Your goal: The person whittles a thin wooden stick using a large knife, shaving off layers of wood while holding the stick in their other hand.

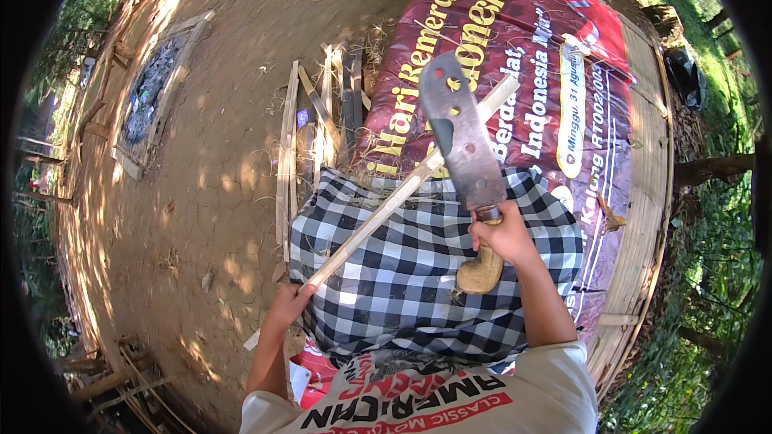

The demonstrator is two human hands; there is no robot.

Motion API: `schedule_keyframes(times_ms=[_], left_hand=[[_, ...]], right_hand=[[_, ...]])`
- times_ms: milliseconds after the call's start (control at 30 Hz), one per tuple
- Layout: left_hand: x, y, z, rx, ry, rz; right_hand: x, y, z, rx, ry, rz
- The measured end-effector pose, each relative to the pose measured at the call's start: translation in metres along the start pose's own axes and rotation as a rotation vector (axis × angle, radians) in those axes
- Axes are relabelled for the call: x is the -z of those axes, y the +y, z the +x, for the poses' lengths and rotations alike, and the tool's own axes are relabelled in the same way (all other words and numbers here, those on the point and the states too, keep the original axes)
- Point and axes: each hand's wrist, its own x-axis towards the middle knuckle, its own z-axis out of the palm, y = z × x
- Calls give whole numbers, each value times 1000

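Observation:
My left hand (289,305) is closed round the near end of a long pale strip of split wood or bamboo (374,221). The strip slants up and right across my lap, and its far end lies over the printed banner. In my right hand (507,235) is a broad machete (470,157) with holes in its blade, gripped by its curved wooden handle (479,273). Its blade points up and away, crossing over the strip; whether the two touch, I cannot tell. A black-and-white checked cloth (418,273) covers my lap.
A dark red printed banner (555,104) lies over a slatted bamboo platform (643,161), with wood shavings on it. Several loose strips (288,145) rest left of the banner. Farther left, a wooden frame (171,84) surrounds ash on bare ground. A dry leaf (613,215) sits at right.

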Motion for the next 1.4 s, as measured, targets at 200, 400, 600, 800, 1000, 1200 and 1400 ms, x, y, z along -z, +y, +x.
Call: schedule_keyframes(times_ms=[200, 400, 600, 800, 1000, 1200, 1400], left_hand=[[5, 5, 0, -22, -15, 44], [3, -10, 7, 2, -30, 28], [3, -9, 4, -6, 6, -3], [4, -3, 4, -68, 39, 50], [3, -2, 5, -40, 12, 33], [10, -14, 5, -98, 5, 133], [5, -6, 3, -78, 36, 92]], right_hand=[[11, -6, -9, -24, -32, -126], [2, -5, -13, -40, -29, -57], [11, -17, -13, 26, -31, -110], [8, -1, -15, -27, -111, -125], [20, -9, -13, 30, 46, 69], [9, 1, -23, -61, -124, -135], [23, -11, -17, -9, -83, 2]])
